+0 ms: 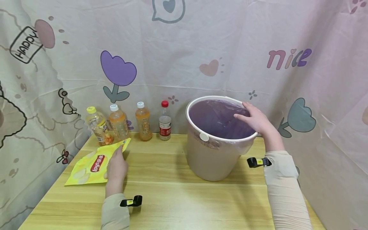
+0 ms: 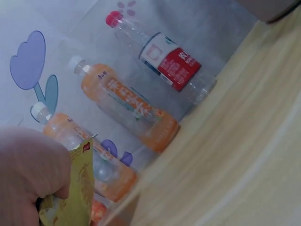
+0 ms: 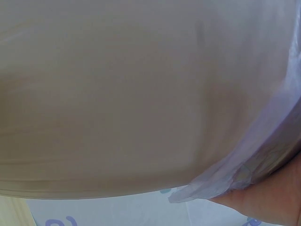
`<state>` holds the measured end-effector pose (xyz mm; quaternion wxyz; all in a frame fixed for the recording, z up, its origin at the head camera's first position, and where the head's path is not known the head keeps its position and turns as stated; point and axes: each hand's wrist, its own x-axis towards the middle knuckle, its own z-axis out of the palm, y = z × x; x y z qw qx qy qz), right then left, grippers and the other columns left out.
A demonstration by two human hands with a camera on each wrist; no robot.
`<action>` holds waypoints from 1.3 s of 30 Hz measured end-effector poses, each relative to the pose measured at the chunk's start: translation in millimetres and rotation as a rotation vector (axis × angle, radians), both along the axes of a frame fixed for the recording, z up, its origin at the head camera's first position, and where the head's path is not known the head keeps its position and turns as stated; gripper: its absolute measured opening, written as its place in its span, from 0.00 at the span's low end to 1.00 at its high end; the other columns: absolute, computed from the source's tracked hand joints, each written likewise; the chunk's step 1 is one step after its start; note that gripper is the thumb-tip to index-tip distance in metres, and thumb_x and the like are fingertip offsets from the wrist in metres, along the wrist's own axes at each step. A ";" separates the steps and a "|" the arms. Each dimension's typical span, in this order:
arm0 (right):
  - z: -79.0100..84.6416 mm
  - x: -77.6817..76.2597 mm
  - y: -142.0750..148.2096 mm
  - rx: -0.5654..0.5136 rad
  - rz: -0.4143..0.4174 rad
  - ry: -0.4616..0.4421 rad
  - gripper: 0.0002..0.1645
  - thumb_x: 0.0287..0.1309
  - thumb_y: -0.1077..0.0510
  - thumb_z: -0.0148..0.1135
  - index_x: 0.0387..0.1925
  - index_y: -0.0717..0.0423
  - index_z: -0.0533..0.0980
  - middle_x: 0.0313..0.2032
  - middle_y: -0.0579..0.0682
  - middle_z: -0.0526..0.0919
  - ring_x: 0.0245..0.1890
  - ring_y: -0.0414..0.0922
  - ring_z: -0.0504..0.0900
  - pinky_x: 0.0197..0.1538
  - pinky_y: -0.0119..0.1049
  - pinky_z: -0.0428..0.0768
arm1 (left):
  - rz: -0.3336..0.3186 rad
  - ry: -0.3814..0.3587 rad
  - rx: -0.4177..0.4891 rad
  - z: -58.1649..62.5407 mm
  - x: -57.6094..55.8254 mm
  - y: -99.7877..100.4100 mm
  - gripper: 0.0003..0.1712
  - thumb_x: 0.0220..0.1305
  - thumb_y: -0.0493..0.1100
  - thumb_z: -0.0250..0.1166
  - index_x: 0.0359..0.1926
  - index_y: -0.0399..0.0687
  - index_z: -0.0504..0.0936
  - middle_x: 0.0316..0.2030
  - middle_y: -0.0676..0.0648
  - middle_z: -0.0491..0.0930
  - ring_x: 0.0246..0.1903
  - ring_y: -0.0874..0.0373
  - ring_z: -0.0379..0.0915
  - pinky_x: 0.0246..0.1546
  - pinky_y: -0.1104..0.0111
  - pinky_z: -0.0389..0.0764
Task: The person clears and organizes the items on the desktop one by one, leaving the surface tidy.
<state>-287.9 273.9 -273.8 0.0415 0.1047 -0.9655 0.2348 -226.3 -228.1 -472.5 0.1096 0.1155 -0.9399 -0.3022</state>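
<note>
At the left of the table in the head view, my left hand [image 1: 117,166] grips a yellow Lay's chip bag [image 1: 86,169] by its right side. The left wrist view shows curled fingers of that hand [image 2: 33,174] over the bag's edge [image 2: 77,188]. My right hand [image 1: 256,119] holds the right rim of a pale bin [image 1: 211,163], thumb over the inside and fingers along the rim. A clear purplish plastic liner [image 1: 215,111] lines the bin and folds over its edge. In the right wrist view the bin's wall [image 3: 103,108] fills most of the picture.
Behind the chip bag stand a yellow-capped bottle [image 1: 97,126], a white-capped orange bottle [image 1: 118,123] and another such bottle [image 1: 143,123]. A red-capped bottle [image 1: 165,124] stands nearer the bin. A patterned curtain [image 1: 172,64] hangs behind the wooden table [image 1: 161,204].
</note>
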 end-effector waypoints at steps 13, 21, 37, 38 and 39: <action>1.3 1.7 -0.8 -0.015 -0.008 -0.007 0.52 0.65 0.35 0.52 0.76 0.59 0.45 0.76 0.64 0.45 0.76 0.64 0.44 0.74 0.63 0.45 | 0.198 0.298 0.060 22.4 7.0 8.9 0.43 0.58 0.24 0.51 0.75 0.46 0.55 0.70 0.31 0.61 0.62 0.26 0.62 0.55 0.32 0.67; 1.3 1.9 -1.2 -0.018 -0.007 -0.006 0.52 0.65 0.35 0.52 0.76 0.60 0.46 0.76 0.65 0.45 0.76 0.65 0.44 0.74 0.63 0.45 | 0.264 0.533 0.057 27.0 8.1 15.5 0.41 0.57 0.20 0.50 0.72 0.44 0.62 0.69 0.33 0.64 0.64 0.30 0.64 0.61 0.38 0.67; 0.5 1.8 -0.9 -0.019 -0.005 -0.011 0.52 0.65 0.35 0.52 0.76 0.58 0.45 0.76 0.64 0.44 0.76 0.65 0.43 0.74 0.64 0.45 | 0.232 0.927 -0.052 45.4 8.1 26.7 0.28 0.68 0.24 0.47 0.65 0.45 0.72 0.61 0.34 0.75 0.58 0.35 0.73 0.62 0.47 0.72; 0.4 1.7 -0.7 -0.020 -0.005 -0.011 0.52 0.65 0.35 0.52 0.76 0.58 0.45 0.76 0.64 0.44 0.76 0.65 0.43 0.74 0.64 0.45 | 0.228 0.939 -0.061 47.3 8.6 28.4 0.27 0.69 0.25 0.47 0.65 0.45 0.73 0.60 0.34 0.75 0.58 0.35 0.74 0.61 0.47 0.73; 0.3 1.7 -0.6 -0.021 -0.005 -0.011 0.52 0.65 0.35 0.52 0.76 0.59 0.45 0.76 0.64 0.44 0.76 0.65 0.43 0.74 0.64 0.45 | 0.222 0.950 -0.067 49.3 9.1 30.1 0.26 0.70 0.26 0.47 0.65 0.46 0.74 0.60 0.35 0.76 0.58 0.36 0.74 0.61 0.47 0.73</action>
